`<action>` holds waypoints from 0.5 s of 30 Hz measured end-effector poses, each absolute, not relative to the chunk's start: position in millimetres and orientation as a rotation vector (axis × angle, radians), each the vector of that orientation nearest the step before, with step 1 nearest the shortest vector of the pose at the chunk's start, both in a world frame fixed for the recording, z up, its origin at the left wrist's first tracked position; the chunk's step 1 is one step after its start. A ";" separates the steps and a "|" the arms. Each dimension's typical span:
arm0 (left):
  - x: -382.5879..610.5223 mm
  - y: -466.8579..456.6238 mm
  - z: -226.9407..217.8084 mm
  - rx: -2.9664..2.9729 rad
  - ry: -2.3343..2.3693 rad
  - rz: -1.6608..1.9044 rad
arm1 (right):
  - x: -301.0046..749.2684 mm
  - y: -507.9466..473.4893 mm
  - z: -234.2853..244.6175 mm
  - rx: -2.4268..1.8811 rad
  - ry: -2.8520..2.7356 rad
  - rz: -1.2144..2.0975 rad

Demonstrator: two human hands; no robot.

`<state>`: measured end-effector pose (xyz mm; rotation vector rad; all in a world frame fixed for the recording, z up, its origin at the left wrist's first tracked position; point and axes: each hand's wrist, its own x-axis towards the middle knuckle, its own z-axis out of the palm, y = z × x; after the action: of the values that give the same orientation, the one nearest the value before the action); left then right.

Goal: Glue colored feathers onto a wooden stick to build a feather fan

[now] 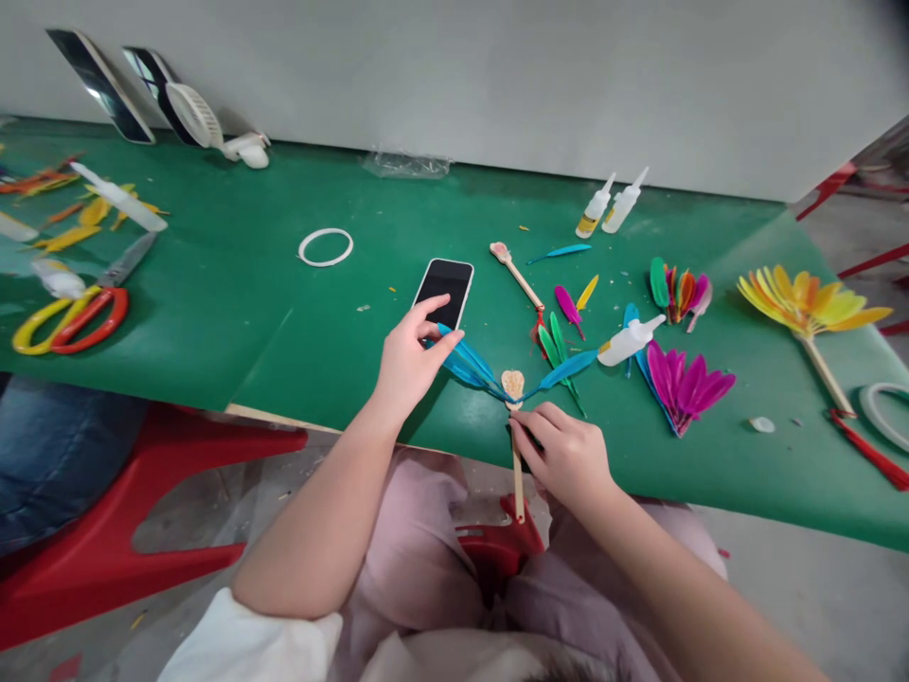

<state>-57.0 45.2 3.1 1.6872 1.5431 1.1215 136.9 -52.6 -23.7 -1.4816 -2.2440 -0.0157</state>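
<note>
Pinching the wooden stick (pixel 518 474) just under its wide top with the right hand (pixel 568 455), low in the middle of the frame. Touching the blue feathers (pixel 469 363), up and left of the stick's top, with the left hand (pixel 408 360); cannot tell if holding tight. Right under the left fingers, a phone (pixel 444 279). Poking out past the near edge of the green table (pixel 270 303) at the handle end. Packed close, right of middle: green feathers (pixel 559 338), a glue bottle (pixel 623 345) and pink feathers (pixel 687 390). Wider room toward the left, around a white ring (pixel 350 246). Along the far edge, a gray wall (pixel 461 76).
</note>
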 end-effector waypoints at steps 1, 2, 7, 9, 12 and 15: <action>-54.2 43.1 5.6 1.674 1.534 1.144 | 136.9 -52.0 -23.5 -1.480 -2.242 -0.012; -51.2 40.7 7.9 1.661 1.521 1.170 | 136.9 -51.5 -23.3 -1.480 -2.242 -0.008; -35.1 24.6 13.6 1.554 1.374 1.200 | 137.2 -51.4 -23.6 -1.495 -2.245 0.016; -28.9 17.4 12.2 1.534 1.312 1.124 | 137.5 -52.1 -23.4 -1.496 -2.243 0.021; -21.0 8.8 7.2 1.575 1.238 0.965 | 138.3 -52.4 -23.2 -1.494 -2.241 0.006; -17.2 3.5 3.1 1.605 1.216 0.933 | 138.7 -51.9 -24.0 -1.497 -2.243 -0.004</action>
<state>-17.2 3.5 3.1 1.6048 1.2158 0.9333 138.7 -51.9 -24.0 -1.4969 -2.2432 -0.0040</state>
